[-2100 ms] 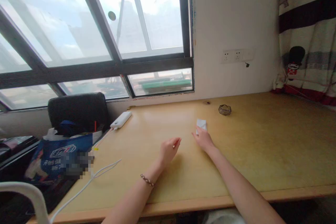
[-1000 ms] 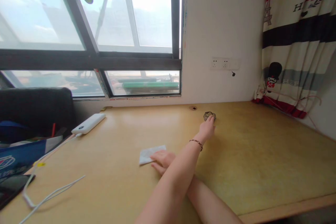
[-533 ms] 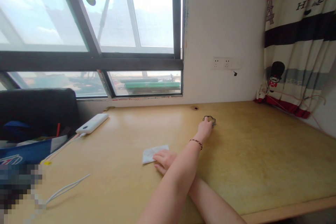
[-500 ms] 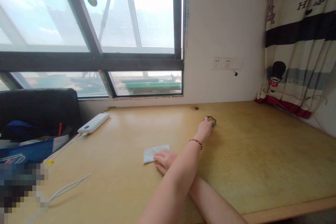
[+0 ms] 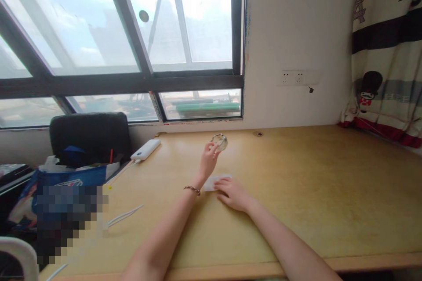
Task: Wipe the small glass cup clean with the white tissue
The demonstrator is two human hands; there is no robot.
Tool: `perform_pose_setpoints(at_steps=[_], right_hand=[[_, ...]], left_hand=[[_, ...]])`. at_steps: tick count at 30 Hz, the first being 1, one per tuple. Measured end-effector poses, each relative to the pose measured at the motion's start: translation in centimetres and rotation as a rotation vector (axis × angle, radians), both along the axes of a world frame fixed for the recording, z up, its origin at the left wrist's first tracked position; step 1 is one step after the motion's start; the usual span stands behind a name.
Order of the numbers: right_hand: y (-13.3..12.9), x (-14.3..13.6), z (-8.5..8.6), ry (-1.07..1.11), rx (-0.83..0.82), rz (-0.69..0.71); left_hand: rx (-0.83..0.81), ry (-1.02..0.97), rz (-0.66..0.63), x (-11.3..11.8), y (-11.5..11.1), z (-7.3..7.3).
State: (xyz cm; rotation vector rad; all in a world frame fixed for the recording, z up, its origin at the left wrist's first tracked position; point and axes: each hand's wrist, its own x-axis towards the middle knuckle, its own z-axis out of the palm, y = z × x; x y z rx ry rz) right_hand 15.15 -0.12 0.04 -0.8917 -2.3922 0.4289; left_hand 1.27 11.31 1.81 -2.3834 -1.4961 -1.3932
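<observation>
While the left hand (image 5: 209, 160) pinches a small round clear glass dish (image 5: 220, 141) by its rim and holds it raised above the yellow wooden desk (image 5: 313, 175), the right hand (image 5: 231, 193) lies flat with its fingers spread on a white folded tissue (image 5: 211, 181). A white power bank (image 5: 145, 149) rests near the window, with a white cable (image 5: 123, 216) trailing toward the desk's front edge.

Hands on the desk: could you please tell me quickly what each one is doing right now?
Left hand: closed on the small glass dish, lifted off the desk.
Right hand: open, flat on the white cloth.
</observation>
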Motion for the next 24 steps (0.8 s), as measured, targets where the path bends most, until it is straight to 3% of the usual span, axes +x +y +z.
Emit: perform_pose_setpoints(at_steps=[4, 6, 8, 13, 24], right_hand=[[0.1, -0.2, 0.1, 0.028, 0.015, -0.007], [0.1, -0.2, 0.0, 0.043, 0.01, -0.011], [0.0, -0.3, -0.1, 0.047, -0.002, -0.019], [-0.2, -0.3, 0.0, 0.041, -0.029, -0.044], [-0.3, -0.3, 0.0, 0.062, -0.058, -0.046]], left_hand=[[0.009, 0.01, 0.197, -10.7, 1.0, -1.7], [0.018, 0.0, 0.265, -14.2, 1.4, -2.4], [0.001, -0.002, 0.314, -16.2, 1.8, -3.1], [-0.032, 0.026, 0.327, -17.0, 2.4, -4.1], [-0.099, 0.143, 0.237, -16.5, 2.5, -4.4]])
